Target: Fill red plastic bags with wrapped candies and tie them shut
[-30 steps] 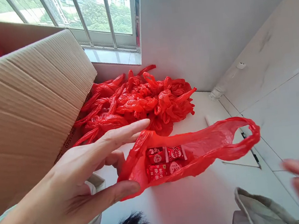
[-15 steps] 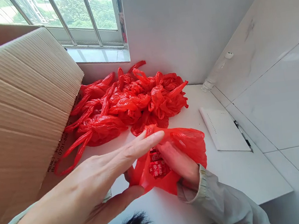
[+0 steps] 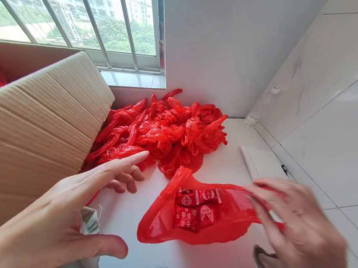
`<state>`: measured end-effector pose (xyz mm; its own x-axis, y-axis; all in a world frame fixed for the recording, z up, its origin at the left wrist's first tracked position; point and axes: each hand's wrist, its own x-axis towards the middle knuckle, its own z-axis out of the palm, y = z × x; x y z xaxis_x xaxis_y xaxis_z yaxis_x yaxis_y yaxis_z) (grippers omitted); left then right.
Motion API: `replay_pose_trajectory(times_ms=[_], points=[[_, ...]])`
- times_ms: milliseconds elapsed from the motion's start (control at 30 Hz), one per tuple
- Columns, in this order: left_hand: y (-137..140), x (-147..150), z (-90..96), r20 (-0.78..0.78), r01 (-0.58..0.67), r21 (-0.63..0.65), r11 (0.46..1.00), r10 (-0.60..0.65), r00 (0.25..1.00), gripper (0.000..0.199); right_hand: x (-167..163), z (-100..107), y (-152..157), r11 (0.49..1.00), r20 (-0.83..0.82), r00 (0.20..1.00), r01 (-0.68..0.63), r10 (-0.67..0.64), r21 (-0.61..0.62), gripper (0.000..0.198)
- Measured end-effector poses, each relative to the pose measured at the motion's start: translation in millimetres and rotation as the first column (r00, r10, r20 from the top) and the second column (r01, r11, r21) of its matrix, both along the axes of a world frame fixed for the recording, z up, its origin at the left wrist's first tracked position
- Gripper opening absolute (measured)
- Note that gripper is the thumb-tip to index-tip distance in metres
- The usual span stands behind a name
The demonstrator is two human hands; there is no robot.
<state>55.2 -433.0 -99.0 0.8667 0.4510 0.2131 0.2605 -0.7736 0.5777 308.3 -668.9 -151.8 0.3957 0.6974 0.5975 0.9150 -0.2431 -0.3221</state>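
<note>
A thin red plastic bag [image 3: 157, 223] lies on the white table with its mouth spread. Inside it sit several small red wrapped packets [image 3: 185, 218] with printed characters. My right hand [image 3: 301, 227], a little blurred, pinches the bag's right end between thumb and fingers. To the left of the bag, my left hand [image 3: 77, 211] hovers with thumb and fingers wide apart, touching nothing. Behind them is a heap of knotted red plastic bags [image 3: 172, 130] against the wall.
A large cardboard box [image 3: 41, 129] stands at the left, with more red plastic inside. A clear bottle [image 3: 256, 109] leans in the back corner. The notebook [image 3: 260, 161] and a pen [image 3: 286, 171] lie at the right by the tiled wall. A barred window is behind.
My left hand has let go of the bag and moved left. The right hand has come out of the bag and now grips its right end. The view has tilted up and left.
</note>
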Motion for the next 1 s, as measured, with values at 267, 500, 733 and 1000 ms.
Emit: replay_pose_trajectory(times_ms=[267,500,733,1000], points=[[3.8,45.2,-8.3,-0.354,0.290,-0.015,0.957,-0.276,0.893,0.137,53.5,-9.8,-70.2,0.898,-0.386,0.832,0.266,-0.397,-0.350,0.077],[2.5,91.6,-16.3,-0.222,0.497,-0.170,0.851,-0.525,0.822,0.056,35.4,14.3,-58.5,0.980,-0.752,0.646,-0.033,-0.129,-0.196,0.056],[-3.0,100.6,-12.3,-0.122,0.505,-0.452,0.735,-0.612,0.782,0.017,39.3,50.0,-25.1,0.985,-0.713,0.684,-0.163,0.156,0.060,0.034],[-23.7,87.3,5.2,-0.128,0.267,-0.300,0.916,-0.316,0.940,0.019,35.5,53.1,-35.1,0.989,-0.271,0.953,-0.145,0.139,0.001,0.023]])
